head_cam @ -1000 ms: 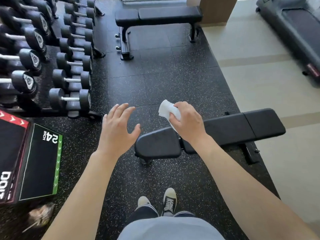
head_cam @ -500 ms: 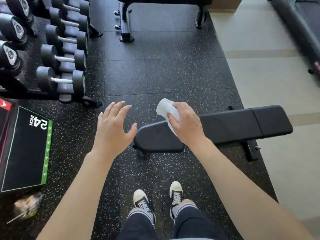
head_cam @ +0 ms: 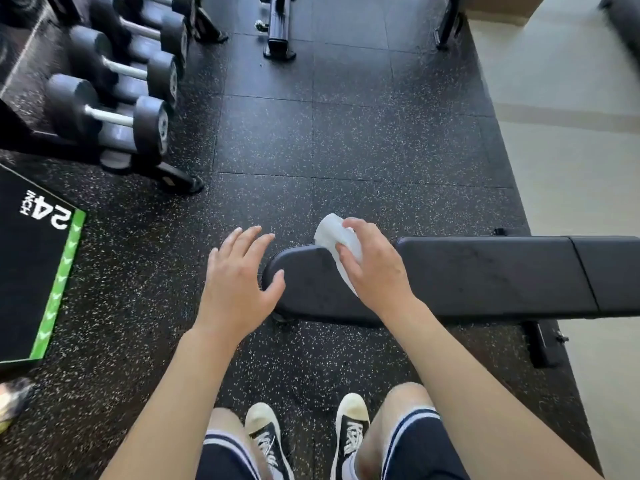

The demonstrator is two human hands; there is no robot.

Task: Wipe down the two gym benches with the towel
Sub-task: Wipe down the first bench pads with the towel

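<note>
Towel at the near bench's rounded left end, with the pad's length running away to your right

Nearest you, your right hand [head_cam: 372,268] holds the white towel [head_cam: 334,239] bunched in a curled grip over the left end of the near bench [head_cam: 485,271]; contact with the pad cannot be judged for certain. Your left hand [head_cam: 237,280] hovers just beside that end, fingers spread and holding nothing. The pad's long axis runs left to right, so nearly all unwiped length lies rightward of the grip, and your right hand is the nearer one. Beyond, across the floor, only the feet of the second bench [head_cam: 278,32] show. Against half a second ago, the bench looms larger, the far bench's pad has left the view, and both hands keep the same pose
</note>
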